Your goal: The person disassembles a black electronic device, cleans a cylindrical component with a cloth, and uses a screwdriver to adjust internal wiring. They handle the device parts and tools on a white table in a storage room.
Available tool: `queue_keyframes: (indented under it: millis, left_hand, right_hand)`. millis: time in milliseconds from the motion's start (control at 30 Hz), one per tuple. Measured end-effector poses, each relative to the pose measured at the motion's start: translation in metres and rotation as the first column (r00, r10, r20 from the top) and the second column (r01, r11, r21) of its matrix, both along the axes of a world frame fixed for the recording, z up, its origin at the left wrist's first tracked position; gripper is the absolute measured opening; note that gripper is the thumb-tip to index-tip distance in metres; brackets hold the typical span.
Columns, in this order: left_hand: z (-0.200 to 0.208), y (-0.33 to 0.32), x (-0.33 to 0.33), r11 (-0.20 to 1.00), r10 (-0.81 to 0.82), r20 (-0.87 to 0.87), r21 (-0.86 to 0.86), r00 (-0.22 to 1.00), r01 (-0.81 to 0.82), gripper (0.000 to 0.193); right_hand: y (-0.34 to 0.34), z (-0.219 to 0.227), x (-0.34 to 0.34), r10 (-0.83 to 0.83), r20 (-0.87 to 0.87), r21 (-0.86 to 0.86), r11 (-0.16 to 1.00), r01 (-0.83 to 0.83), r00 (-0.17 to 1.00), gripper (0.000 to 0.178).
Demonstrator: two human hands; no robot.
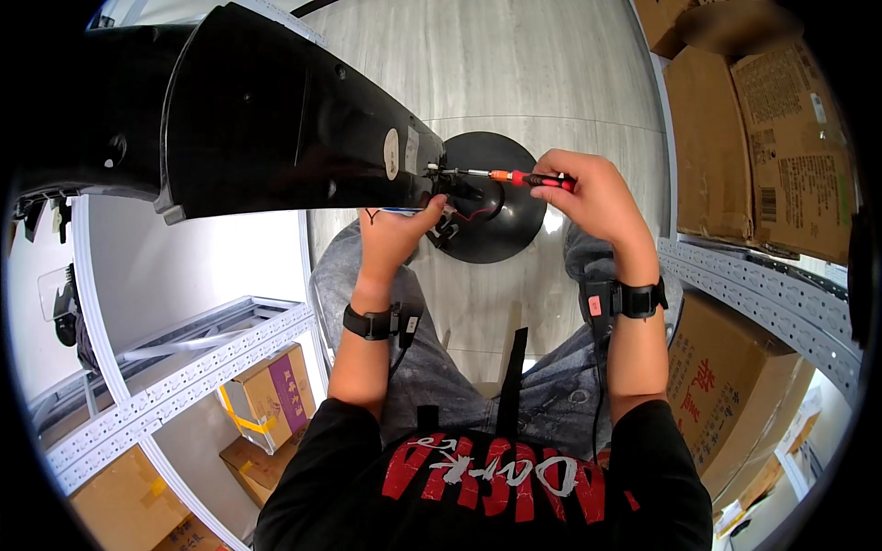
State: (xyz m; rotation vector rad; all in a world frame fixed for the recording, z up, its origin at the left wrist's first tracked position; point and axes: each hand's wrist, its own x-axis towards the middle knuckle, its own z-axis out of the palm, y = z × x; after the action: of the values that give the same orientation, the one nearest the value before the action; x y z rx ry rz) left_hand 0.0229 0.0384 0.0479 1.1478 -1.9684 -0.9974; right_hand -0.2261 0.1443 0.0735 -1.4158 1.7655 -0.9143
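A large glossy black shell, like an appliance housing (276, 119), is tilted across the upper left, its end meeting a round black base (514, 207). My right hand (597, 197) grips a screwdriver with a red and orange handle (528, 178); its thin shaft points left into the joint between housing and base. My left hand (395, 234) sits just under that joint, fingers pinched at the housing's lower edge beside thin red and black wires (464, 217). Both wrists wear black bands.
I sit with grey-trousered knees (459, 321) under the work, over a pale tiled floor (514, 64). White perforated metal shelving (184, 367) with cardboard boxes stands at the left. More brown boxes (763, 138) and another shelf rail fill the right.
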Motion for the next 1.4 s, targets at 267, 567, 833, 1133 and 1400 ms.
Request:
queue_keyframes:
  millis: [267,567,833,1133,1400]
  left_hand:
    - [0.003,0.001,0.000,1.000,-0.006,0.047,-0.006,0.999,0.007,0.017]
    - [0.001,0.000,0.001,1.000,-0.024,0.048,-0.006,0.999,0.024,0.017]
    - [-0.001,0.000,0.001,0.999,-0.023,0.043,-0.045,0.999,0.025,0.018]
    - [-0.001,0.000,0.001,1.000,-0.023,0.042,-0.008,0.999,0.024,0.019]
    - [-0.003,0.000,0.002,1.000,-0.013,0.031,0.008,0.999,0.013,0.019]
  right_hand:
    - [-0.004,-0.029,-0.002,-0.018,0.180,0.058,0.998,0.007,0.984,0.015]
    - [-0.003,-0.018,-0.002,0.041,0.131,0.061,0.997,-0.050,0.991,0.018]
    - [-0.001,0.004,0.001,0.066,-0.057,-0.014,0.998,-0.067,0.996,0.017]
    - [-0.006,-0.021,0.004,0.001,-0.110,-0.054,0.998,-0.007,0.994,0.020]
    - [-0.006,-0.009,0.000,0.105,-0.073,0.016,0.994,-0.104,0.992,0.022]
